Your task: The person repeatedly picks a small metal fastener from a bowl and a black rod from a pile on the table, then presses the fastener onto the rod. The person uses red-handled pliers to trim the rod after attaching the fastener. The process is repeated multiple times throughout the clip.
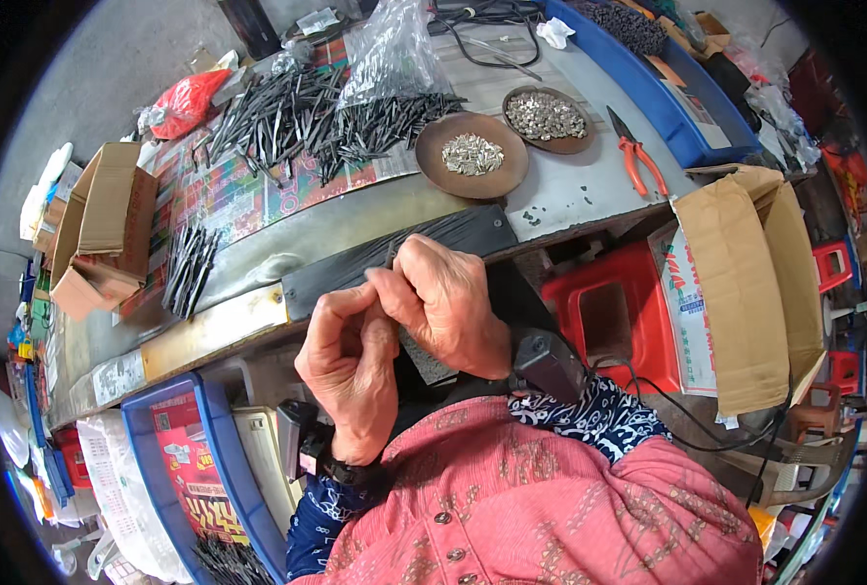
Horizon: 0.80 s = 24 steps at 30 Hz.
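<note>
My left hand (pixel 351 366) and my right hand (pixel 443 307) meet at the table's front edge, in front of a black board (pixel 453 234). Both are closed, with thumbs and fingertips pinched together. A small dark bit shows at the right fingertips; most of whatever they hold is hidden. Beyond the board, a round brown dish (pixel 433 175) carries small silvery metal pieces (pixel 472 154). A second dish (pixel 582 143) behind it holds more small metal parts (pixel 546 115). Thin black strips (pixel 297 112) lie heaped at the far left, under a clear plastic bag (pixel 394 58).
Red-handled pliers (pixel 638 161) lie right of the dishes. A small bundle of black strips (pixel 192 271) lies near a cardboard box (pixel 107 224) at left. A blue tray (pixel 687 117) stands far right. Below the table are a red stool (pixel 648 292), an open carton (pixel 746 292) and a blue crate (pixel 146 439).
</note>
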Available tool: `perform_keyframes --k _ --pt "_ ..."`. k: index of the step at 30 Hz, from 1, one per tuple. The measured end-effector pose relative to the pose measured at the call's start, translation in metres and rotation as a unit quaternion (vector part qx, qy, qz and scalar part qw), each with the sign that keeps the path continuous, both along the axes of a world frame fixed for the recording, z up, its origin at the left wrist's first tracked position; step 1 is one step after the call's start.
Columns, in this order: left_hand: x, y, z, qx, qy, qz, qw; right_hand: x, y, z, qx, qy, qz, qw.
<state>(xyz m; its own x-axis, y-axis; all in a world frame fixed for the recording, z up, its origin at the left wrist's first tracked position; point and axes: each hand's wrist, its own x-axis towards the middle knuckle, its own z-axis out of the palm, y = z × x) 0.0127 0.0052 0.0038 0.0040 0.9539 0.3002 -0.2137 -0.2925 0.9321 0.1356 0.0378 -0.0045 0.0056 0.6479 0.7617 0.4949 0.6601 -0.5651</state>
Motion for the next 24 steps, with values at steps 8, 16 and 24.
perform_keyframes --k 8,16,24 --pt "-0.049 0.025 0.004 0.16 0.435 0.12 0.878 0.038 0.011 0.003 -0.109 0.054 -0.014 0.992" --pt "-0.071 0.031 0.004 0.216 0.57 0.122 0.783 0.039 0.02 -0.007 -0.062 0.049 0.017 0.997" --pt "-0.019 0.073 -0.011 0.29 0.566 0.055 0.77 0.037 0.023 -0.012 -0.051 0.016 -0.004 0.999"
